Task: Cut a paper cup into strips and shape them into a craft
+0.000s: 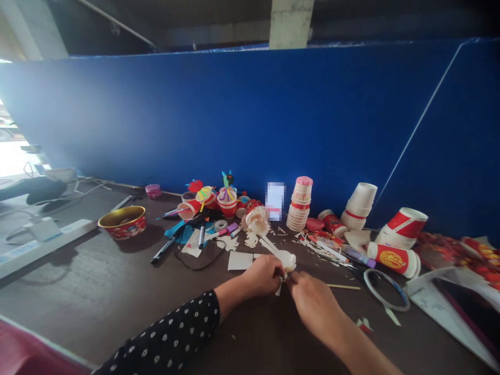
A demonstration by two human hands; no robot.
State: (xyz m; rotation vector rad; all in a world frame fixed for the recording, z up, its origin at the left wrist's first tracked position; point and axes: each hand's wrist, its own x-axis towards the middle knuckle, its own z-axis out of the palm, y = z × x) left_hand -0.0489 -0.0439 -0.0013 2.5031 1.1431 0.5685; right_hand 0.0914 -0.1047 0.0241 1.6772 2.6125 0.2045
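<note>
At the middle of the table my left hand (263, 274) and my right hand (310, 298) meet fingertip to fingertip. Both have their fingers closed on the near edge of a white paper piece (287, 258), which has a rounded end and a small yellowish patch. What exactly each fingertip pinches is partly hidden. A flat white paper strip (239, 261) lies beside my left hand. Just beyond sits a cut white paper cup (258, 224) with a ragged, frilled rim. Right of my right hand rests a thin wooden stick (344, 286).
A red-and-gold bowl (124, 223) and a white power strip (50, 242) stand on the left. Markers (167, 249) and decorated cups (226, 203) clutter the back. Stacked paper cups (299, 205), paper scraps (324, 250), a tape roll (386, 291) and a dark tablet-like device (469, 307) lie rightward.
</note>
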